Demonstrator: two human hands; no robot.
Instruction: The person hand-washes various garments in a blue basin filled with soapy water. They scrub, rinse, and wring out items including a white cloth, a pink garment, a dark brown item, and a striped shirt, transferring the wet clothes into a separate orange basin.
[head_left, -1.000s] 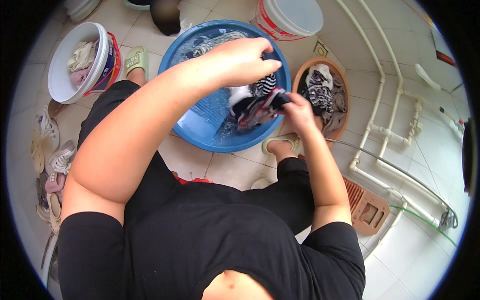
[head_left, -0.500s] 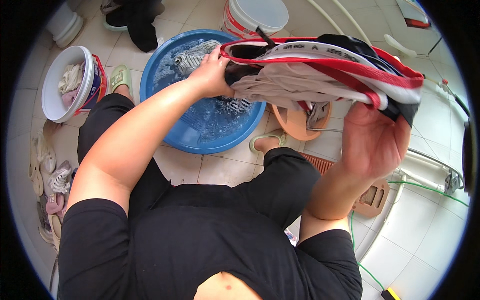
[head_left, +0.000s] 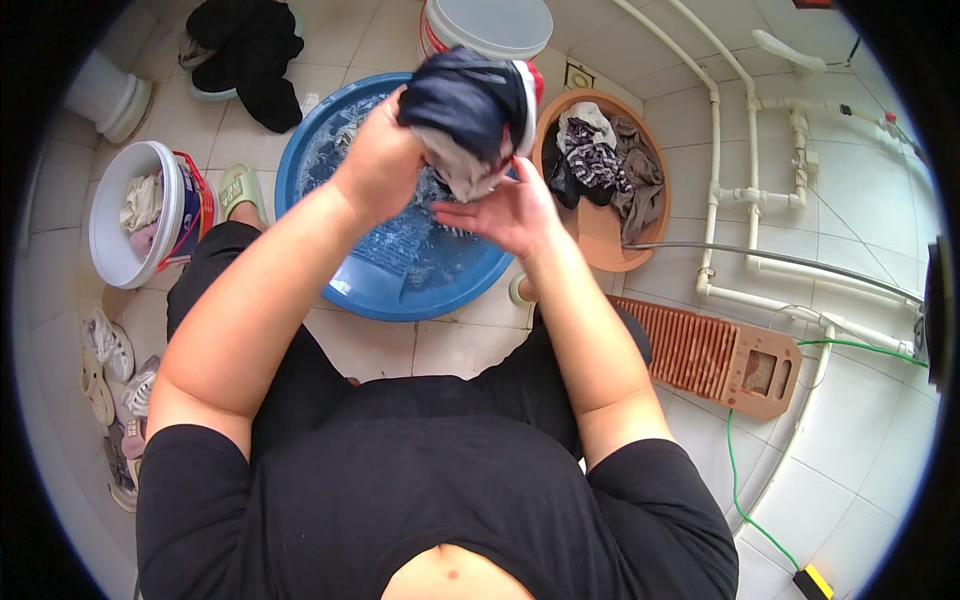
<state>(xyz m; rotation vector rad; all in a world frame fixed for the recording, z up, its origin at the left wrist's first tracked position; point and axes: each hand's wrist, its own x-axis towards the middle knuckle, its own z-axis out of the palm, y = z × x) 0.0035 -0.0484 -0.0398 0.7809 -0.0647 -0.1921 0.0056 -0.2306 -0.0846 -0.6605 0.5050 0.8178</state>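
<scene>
In hand: one navy, white and red garment (head_left: 465, 105), bunched and raised over the blue tub (head_left: 400, 308). We see the left hand (head_left: 385, 160) closed on its side; the right hand (head_left: 515, 210) has fingers spread below, thumb at the cloth's edge.

In the tub: sudsy water, part of a striped cloth (head_left: 347, 138). Beside it: an orange basin (head_left: 600, 245) of clothes; farther left, a white bucket (head_left: 112, 225) holding more. We judge the handwork unfinished; which pieces are done we cannot tell.
</scene>
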